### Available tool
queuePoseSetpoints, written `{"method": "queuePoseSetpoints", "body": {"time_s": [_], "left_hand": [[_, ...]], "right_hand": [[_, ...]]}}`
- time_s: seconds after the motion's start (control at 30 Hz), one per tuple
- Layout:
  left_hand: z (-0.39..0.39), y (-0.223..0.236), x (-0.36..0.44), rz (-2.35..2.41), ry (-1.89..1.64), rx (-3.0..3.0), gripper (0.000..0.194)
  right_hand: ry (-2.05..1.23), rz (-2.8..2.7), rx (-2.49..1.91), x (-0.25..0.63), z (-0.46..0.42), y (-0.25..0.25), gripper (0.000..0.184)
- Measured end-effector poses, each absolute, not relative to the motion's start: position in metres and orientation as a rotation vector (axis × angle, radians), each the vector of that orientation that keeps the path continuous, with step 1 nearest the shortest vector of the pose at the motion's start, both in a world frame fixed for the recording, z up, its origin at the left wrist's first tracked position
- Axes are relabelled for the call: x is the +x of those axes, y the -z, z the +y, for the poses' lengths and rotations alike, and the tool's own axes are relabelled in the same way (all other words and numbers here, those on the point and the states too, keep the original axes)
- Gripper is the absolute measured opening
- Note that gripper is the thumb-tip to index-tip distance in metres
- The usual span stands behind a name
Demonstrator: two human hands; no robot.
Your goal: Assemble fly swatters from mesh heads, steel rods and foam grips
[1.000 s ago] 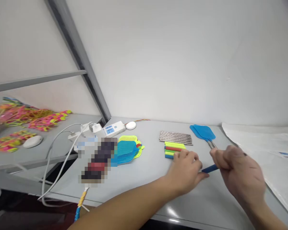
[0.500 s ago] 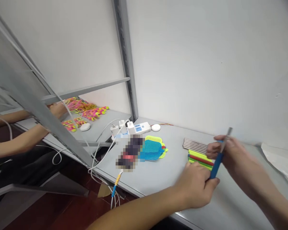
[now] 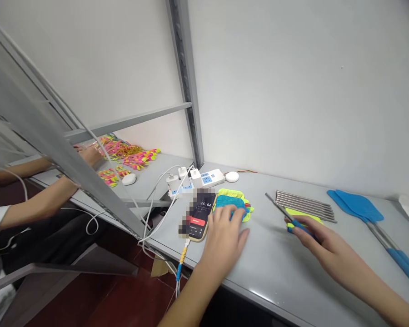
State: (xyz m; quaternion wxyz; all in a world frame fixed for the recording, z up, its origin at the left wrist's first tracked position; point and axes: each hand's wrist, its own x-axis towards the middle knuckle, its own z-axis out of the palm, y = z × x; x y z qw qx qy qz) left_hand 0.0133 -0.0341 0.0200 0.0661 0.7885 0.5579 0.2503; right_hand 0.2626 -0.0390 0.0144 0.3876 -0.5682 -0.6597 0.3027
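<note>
My left hand (image 3: pixel 225 229) lies flat, fingers spread, on a stack of blue and yellow mesh swatter heads (image 3: pixel 232 203), next to a phone (image 3: pixel 200 215). My right hand (image 3: pixel 313 235) is closed on a metal rod with a blue grip (image 3: pixel 282 210); the rod points up and left just above the grey table (image 3: pixel 269 265). Under that hand lie several coloured grips (image 3: pixel 301 213), and behind them a row of bare metal rods (image 3: pixel 305 205).
Two finished blue swatters (image 3: pixel 359 208) lie at the right. A power strip (image 3: pixel 204 178) with plugs and white cables sits by the shelf post. On the left bench, another person's hands (image 3: pixel 88 156) work at a heap of pink and yellow pieces (image 3: pixel 129 154).
My left hand let go of the blue grip and moved left onto the mesh heads. My right hand lowered the rod toward the table. The camera swung left.
</note>
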Motion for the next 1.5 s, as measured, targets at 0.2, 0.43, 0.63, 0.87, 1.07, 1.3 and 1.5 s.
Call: {"method": "queuePoseSetpoints", "body": {"time_s": [0.2,0.43,0.63,0.87,1.07,1.3,1.5], "left_hand": [[-0.016,-0.003,0.005,1.848,-0.495,2.549,0.070],[-0.004,0.005,-0.002,1.777,-0.476,2.709,0.065],[-0.019,-0.034,0.024,1.484,-1.143,2.934,0.066],[-0.008,-0.025,0.091,1.008,-1.494,2.816,0.061],[0.003,-0.013,0.092,1.019,-1.460,2.786,0.065],[-0.005,-0.011,0.095,1.038,-1.517,2.778,0.062],[-0.007,-0.013,0.098,1.017,-1.625,2.770,0.057]], "right_hand": [[-0.696,-1.976,-1.764,0.287,-0.061,0.013,0.038],[-0.620,-1.944,-1.803,0.307,-0.083,0.026,0.034],[-0.453,-1.812,-1.717,0.320,-0.096,0.022,0.030],[-0.225,-1.764,-1.552,0.334,-0.110,0.019,0.022],[-0.215,-1.700,-1.554,0.337,-0.116,0.025,0.021],[-0.247,-1.765,-1.519,0.332,-0.116,0.021,0.021],[-0.192,-1.759,-1.511,0.332,-0.117,0.024,0.022]]}}
